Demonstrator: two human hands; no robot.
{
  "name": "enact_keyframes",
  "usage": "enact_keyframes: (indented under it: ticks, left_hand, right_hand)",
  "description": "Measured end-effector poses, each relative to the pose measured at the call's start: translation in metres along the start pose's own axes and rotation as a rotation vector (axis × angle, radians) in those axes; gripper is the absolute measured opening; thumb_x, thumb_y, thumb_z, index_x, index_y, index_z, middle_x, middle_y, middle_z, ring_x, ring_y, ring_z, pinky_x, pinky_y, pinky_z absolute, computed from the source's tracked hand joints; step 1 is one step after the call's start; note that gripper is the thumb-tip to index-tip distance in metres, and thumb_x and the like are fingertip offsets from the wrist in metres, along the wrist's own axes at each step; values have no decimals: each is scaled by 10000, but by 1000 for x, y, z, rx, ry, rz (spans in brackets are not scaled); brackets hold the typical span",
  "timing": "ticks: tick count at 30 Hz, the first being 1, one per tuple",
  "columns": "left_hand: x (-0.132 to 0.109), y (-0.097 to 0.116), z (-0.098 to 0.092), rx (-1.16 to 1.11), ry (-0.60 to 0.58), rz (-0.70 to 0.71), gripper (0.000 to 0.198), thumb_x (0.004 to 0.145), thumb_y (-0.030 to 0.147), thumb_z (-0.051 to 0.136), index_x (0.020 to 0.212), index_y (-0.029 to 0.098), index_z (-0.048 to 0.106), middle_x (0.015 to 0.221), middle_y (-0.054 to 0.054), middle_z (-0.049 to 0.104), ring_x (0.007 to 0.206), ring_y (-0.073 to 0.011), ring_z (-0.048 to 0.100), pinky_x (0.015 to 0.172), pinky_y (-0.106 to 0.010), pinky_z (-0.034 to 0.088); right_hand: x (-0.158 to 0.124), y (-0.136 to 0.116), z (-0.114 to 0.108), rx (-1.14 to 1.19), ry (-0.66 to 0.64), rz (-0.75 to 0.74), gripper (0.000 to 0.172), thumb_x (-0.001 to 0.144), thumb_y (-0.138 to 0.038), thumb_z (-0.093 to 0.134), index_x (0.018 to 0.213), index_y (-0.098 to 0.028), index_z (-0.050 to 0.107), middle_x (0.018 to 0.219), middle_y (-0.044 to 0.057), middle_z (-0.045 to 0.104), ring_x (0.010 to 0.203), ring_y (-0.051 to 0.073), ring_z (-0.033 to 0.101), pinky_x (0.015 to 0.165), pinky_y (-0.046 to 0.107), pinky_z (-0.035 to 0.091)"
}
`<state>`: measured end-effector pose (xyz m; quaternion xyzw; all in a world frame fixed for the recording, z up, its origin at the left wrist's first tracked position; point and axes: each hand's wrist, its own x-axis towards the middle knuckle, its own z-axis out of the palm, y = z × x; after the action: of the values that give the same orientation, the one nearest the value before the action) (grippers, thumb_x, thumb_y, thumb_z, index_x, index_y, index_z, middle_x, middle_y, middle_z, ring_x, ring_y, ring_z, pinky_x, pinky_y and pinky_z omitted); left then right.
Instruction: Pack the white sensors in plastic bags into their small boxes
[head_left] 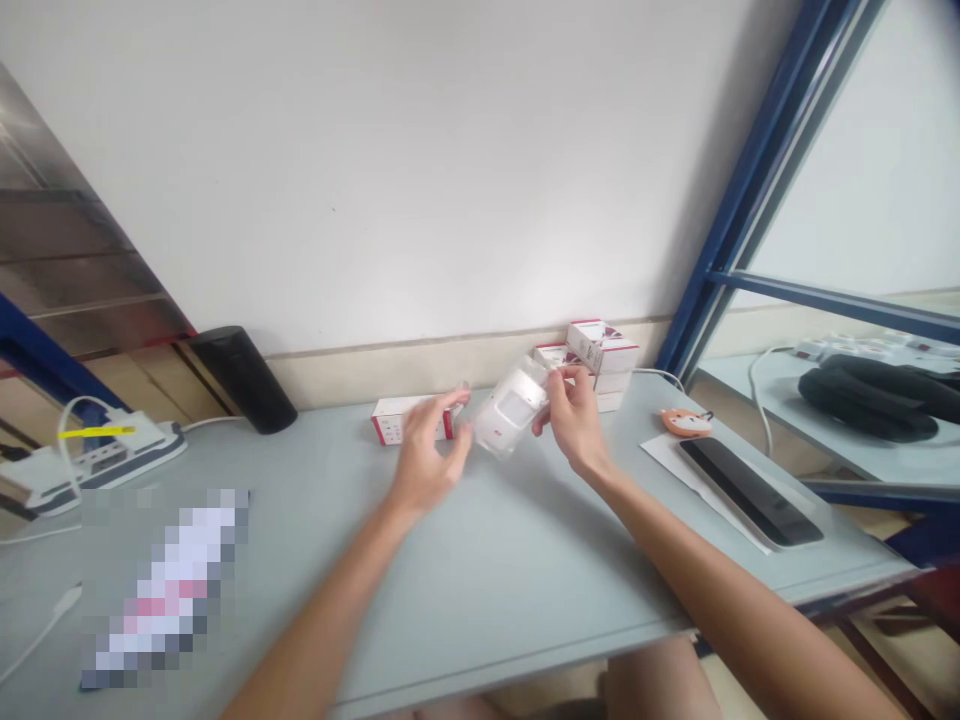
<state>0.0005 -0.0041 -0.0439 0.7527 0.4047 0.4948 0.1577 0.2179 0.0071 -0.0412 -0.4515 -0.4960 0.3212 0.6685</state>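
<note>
A white motion sensor (514,408) in a clear plastic bag is tilted above the table, between my two hands. My right hand (571,415) is closed on the bag's right edge, thumb and fingers pinched together. To the left of the sensor, my left hand (431,450) is open, with thumb and fingers apart and the fingertips close to the bag. Behind my left hand lies a white and red box (388,422), partly covered by the fingers. Several similar small boxes (604,350) are stacked behind my right hand against the wall.
A black cylinder (244,380) and a white power strip (112,460) stand on the left of the grey table (480,620). A blurred-out item (169,590) lies at front left. On the right are an orange and white object (686,422), a phone-like black slab (750,490) and white paper (675,465).
</note>
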Motion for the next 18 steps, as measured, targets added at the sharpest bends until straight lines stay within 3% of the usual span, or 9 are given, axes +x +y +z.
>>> enact_keyframes:
  ticks: [2,5,7,10,12,15,18]
  left_hand:
    - [-6,12,20,-407,-59,-232,535,959,403,655,1461,259,536,1346,-117,674,1218,-305,636,1054,-420,465]
    - [-13,14,40,-721,-150,-483,572,897,508,741,1349,180,620,1177,-139,720,1071,-313,687,902,-383,525]
    - [-17,9,44,-811,-190,-562,554,865,489,794,1300,175,656,1133,-127,730,1034,-297,698,888,-369,525]
    - [-19,-2,40,-950,-245,-591,498,879,450,798,1286,191,672,1231,-128,722,1106,-281,694,910,-342,524]
    - [-19,-6,37,-1004,-298,-607,468,905,464,770,1270,185,681,1262,-145,721,1102,-278,710,897,-340,538]
    - [-16,-7,32,-1010,-416,-668,521,923,563,713,1275,181,678,1240,-174,737,1014,-293,756,868,-378,572]
    - [-13,-3,28,-1010,-584,-740,642,935,689,603,1317,175,654,1260,-206,730,938,-317,784,828,-409,591]
  right_hand:
    - [-2,-3,1,17,10,43,417,959,-636,543,1118,-269,423,597,-124,536,367,111,525,406,224,432]
    - [-5,-7,2,-4,-36,41,382,969,-615,523,1109,-262,483,606,-107,534,399,113,526,424,231,448]
    - [-8,-10,2,-41,-145,7,371,992,-610,489,1037,-245,542,659,-74,555,454,112,551,465,240,467]
    - [-12,-14,1,-136,-358,-73,413,1015,-599,461,938,-221,609,758,-18,609,579,122,586,544,247,487]
    - [-14,-15,1,-228,-425,-127,397,1000,-579,518,905,-213,638,784,1,638,624,128,575,556,243,466]
    - [-12,-12,1,-319,-352,-137,354,962,-547,603,876,-207,653,756,2,655,571,121,524,516,245,413]
    - [-2,-9,-5,-306,-144,-167,344,969,-537,598,893,-207,654,794,14,678,592,134,558,537,256,434]
